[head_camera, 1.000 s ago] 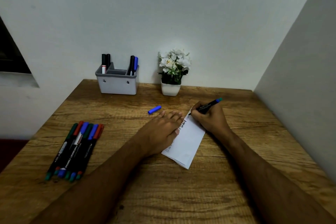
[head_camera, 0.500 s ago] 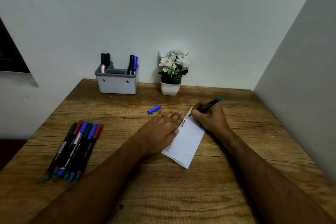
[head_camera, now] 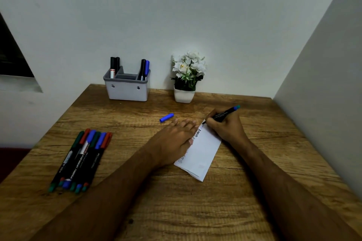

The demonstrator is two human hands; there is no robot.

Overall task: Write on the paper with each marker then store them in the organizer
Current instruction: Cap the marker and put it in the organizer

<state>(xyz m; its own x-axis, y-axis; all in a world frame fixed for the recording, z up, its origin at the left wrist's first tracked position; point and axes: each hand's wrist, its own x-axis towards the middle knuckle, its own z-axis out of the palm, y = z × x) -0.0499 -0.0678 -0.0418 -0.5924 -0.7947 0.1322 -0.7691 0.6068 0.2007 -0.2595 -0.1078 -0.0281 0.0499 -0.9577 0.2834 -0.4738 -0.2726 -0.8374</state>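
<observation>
Wooden worktop point(head_camera: 195, 211), grained, set into a corner of pale walls; dark panel, cut off by the frame's left edge.

Paper point(head_camera: 201, 152): folded white sheet at mid-worktop, the landmark for all below. Writing runs along its left edge, partly covered and too small to read.

Left hand point(head_camera: 174, 141): lies flat on the paper's left edge, fingers straight, pressing it down.

Right hand point(head_camera: 225, 125): at the paper's far end, fingers curled round a black marker point(head_camera: 221, 115); tip touching the paper's far corner, coloured tail pointing away to the right. Tip colour not discernible.

Blue cap point(head_camera: 166, 117): loose, lying just beyond and left of the paper.

Marker row point(head_camera: 82, 158): several capped markers, green, red and blue, side by side, well left of the paper; exact count unclear.

Grey organizer point(head_camera: 127, 92): far left beyond the paper, against the wall; markers stand in its left and right compartments, their lower halves hidden.

Potted white flowers point(head_camera: 186, 78): beyond the paper, beside the organizer.
</observation>
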